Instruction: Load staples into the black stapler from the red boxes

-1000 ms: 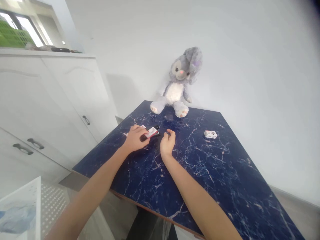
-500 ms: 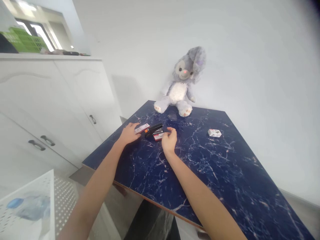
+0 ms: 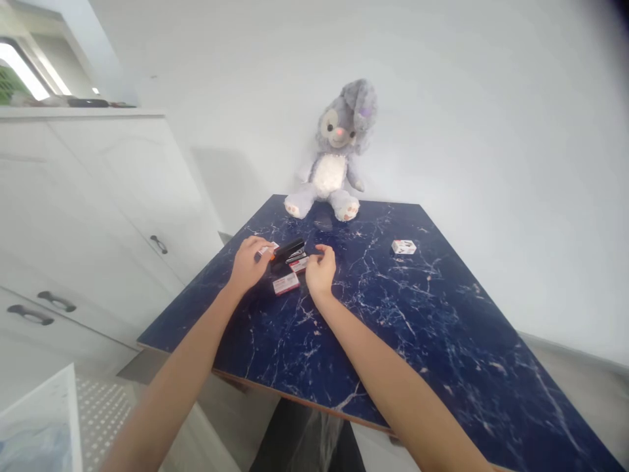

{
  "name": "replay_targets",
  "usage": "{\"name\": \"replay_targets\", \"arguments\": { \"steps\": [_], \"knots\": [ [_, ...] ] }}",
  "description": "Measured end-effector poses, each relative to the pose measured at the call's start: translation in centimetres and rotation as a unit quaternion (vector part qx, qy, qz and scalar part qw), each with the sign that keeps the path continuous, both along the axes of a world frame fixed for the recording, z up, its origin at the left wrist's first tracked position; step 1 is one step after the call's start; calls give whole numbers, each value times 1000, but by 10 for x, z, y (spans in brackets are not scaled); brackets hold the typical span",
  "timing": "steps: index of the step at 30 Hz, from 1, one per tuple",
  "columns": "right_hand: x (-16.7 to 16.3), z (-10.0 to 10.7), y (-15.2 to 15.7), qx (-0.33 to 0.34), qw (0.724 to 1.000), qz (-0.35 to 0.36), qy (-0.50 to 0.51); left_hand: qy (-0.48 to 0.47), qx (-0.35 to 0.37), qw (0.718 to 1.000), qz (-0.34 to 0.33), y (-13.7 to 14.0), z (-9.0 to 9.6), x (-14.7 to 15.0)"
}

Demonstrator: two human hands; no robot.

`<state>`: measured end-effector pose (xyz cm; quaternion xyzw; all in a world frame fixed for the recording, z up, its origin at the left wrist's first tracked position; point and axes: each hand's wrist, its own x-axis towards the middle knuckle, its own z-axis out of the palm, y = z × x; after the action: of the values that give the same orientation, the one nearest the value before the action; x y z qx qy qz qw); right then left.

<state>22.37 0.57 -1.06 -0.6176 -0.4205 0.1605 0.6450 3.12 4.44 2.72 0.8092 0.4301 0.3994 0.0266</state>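
Note:
A black stapler [image 3: 289, 249] with an orange part at its left end lies on the dark blue marbled table. My left hand [image 3: 249, 263] is at that end, thumb and fingers apart, partly covering a small white-and-red box [image 3: 268, 248] behind. Whether the fingertips touch the stapler or this box is hard to make out. A second small box [image 3: 299, 264] lies against the stapler's right side. Beside it rests my right hand [image 3: 321, 270], fingers loosely curled with a gap to the thumb, nothing visible between them. A third box [image 3: 285, 283] lies in front of the stapler.
A white box [image 3: 403, 247] with dark printing stands on the right part of the table [image 3: 393, 314]. A grey plush toy [image 3: 330, 154] sits at the back against the wall. White cabinets [image 3: 113, 196] stand left, and a white perforated basket [image 3: 76, 413] is below the table's edge.
A small box now lies in front of the stapler, out of my left hand. That hand has shifted to the stapler's orange end. My right hand stays beside the stapler; the view has turned slightly right.

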Motion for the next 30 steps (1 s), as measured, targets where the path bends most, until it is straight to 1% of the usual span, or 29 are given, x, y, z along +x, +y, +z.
{"name": "replay_targets", "arguments": {
  "steps": [2, 3, 5, 7, 9, 10, 12, 14, 16, 17, 19, 20, 21, 23, 25, 27, 30],
  "knots": [
    [-1, -1, -1, -6, 1000, 7, -6, -2, -2, 998, 57, 15, -13, -6],
    [-2, -1, -1, -7, 1000, 13, -13, 16, -12, 998, 60, 22, -20, -8],
    [-4, -2, -1, -10, 999, 22, -35, 56, -46, 997, 39, 32, -31, -12],
    [-3, 0, 1, -14, 997, 27, -75, 87, -65, 994, 12, 38, -38, -13],
    [8, 3, 4, -32, 989, 19, -144, 112, -70, 991, -15, 39, -41, -12],
    [18, 5, 5, -46, 981, 7, -187, 123, -70, 990, -25, 39, -41, -11],
    [50, 10, 5, -81, 956, -41, -280, 144, -71, 986, -35, 39, -40, -10],
    [95, 12, 2, -88, 946, -75, -304, 152, -71, 985, -36, 39, -39, -9],
    [146, 10, -3, -99, 940, -117, -306, 146, -70, 986, -36, 40, -38, -8],
    [171, 8, -6, -111, 935, -149, -302, 139, -70, 987, -37, 40, -37, -8],
    [212, 2, -8, -180, 909, -243, -286, 120, -78, 989, -46, 39, -36, -6],
    [227, -1, -8, -220, 901, -273, -258, 111, -85, 989, -53, 38, -36, -5],
    [237, -4, -8, -249, 896, -278, -242, 104, -94, 988, -61, 36, -35, -3],
    [246, -7, -5, -279, 890, -242, -266, 99, -105, 986, -80, 32, -32, 2],
    [244, -8, -3, -287, 885, -206, -303, 102, -107, 984, -99, 26, -29, 7],
    [237, -8, -3, -280, 884, -185, -325, 109, -111, 980, -126, 19, -27, 13],
    [224, -6, -6, -246, 898, -134, -340, 115, -103, 976, -153, 11, -26, 20]
  ]
}}
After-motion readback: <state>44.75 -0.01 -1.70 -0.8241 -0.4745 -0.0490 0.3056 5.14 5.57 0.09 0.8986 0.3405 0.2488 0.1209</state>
